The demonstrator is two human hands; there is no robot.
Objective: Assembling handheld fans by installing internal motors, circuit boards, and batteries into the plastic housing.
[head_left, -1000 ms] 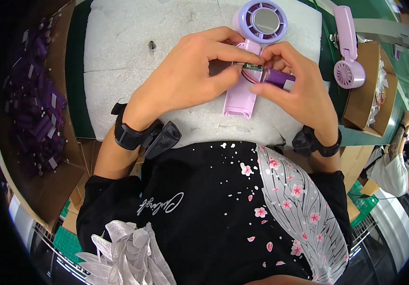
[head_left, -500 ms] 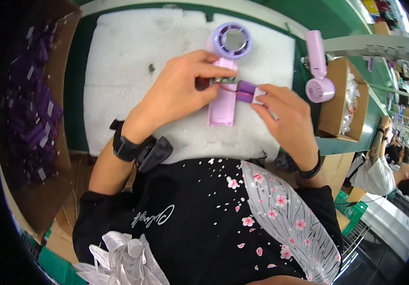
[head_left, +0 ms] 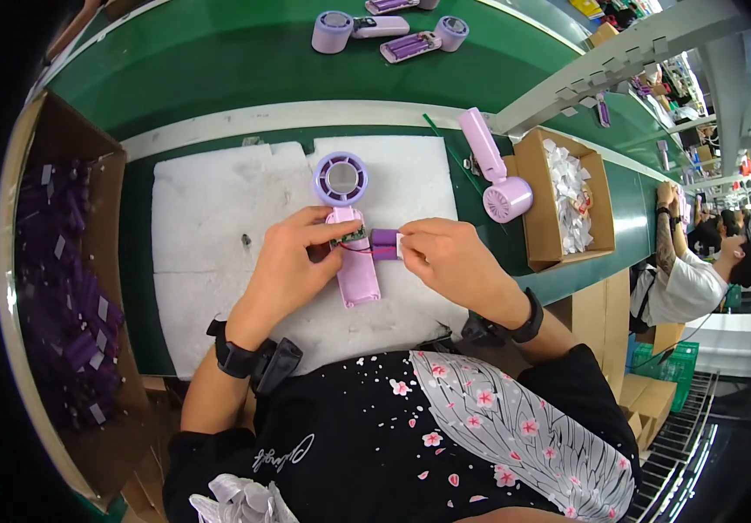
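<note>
A handheld fan with a purple ring head (head_left: 341, 179) and an opened pink handle shell (head_left: 359, 283) lies on the white foam sheet. My left hand (head_left: 293, 261) grips the handle just below the ring, thumb and forefinger closed about a small green circuit board (head_left: 352, 235). Thin red wires run from the board area toward a purple battery pack (head_left: 384, 244), right of the shell. My right hand (head_left: 454, 261) pinches the pack's right end, where a white piece (head_left: 401, 247) shows. Fingers partly cover that end.
At left stands a carton (head_left: 114, 227) of purple battery packs. Another pink fan (head_left: 504, 196) lies right of the foam sheet (head_left: 201, 227), beside a carton (head_left: 545, 253) of white pieces. Several fans (head_left: 332, 35) rest on the green surface (head_left: 219, 65) beyond. A co-worker (head_left: 693, 279) is at far right.
The view has shifted, so the bench sits lower and further left, with more fans showing beyond. Both hands keep their holds; fan and battery pack stay nearly the same relative to each other.
</note>
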